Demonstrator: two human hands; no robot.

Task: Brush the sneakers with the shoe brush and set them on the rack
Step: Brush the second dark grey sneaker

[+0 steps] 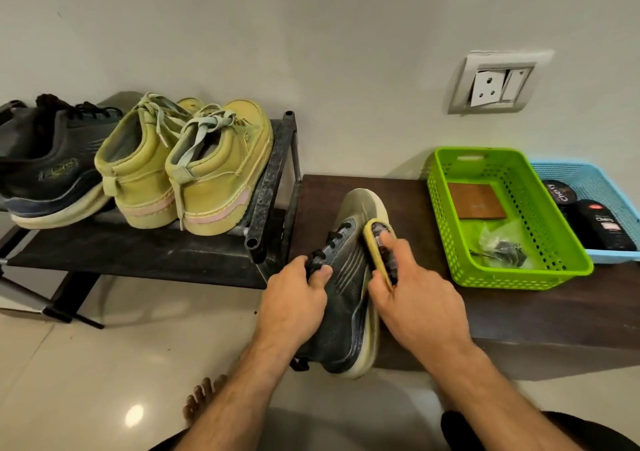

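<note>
A dark grey sneaker (pixel 343 298) with a pale sole lies toe-away across the near edge of a low dark table (pixel 408 205). My left hand (pixel 294 301) grips it at the laces and collar. My right hand (pixel 412 298) holds a yellow-backed shoe brush (pixel 375 234) pressed against the sneaker's right side. On the black metal rack (pixel 273 173) to the left stand the matching dark sneaker (pixel 52 170) and a pair of yellow-green high-tops (pixel 194 170), heels toward me.
A green perforated basket (pixel 502 270) with a brown pad and a plastic bag sits on the table's right part. Behind it a blue basket (pixel 595 180) holds shoe-polish containers. A wall socket (pixel 495 87) is above. My bare foot (pixel 204 398) rests on the tiled floor.
</note>
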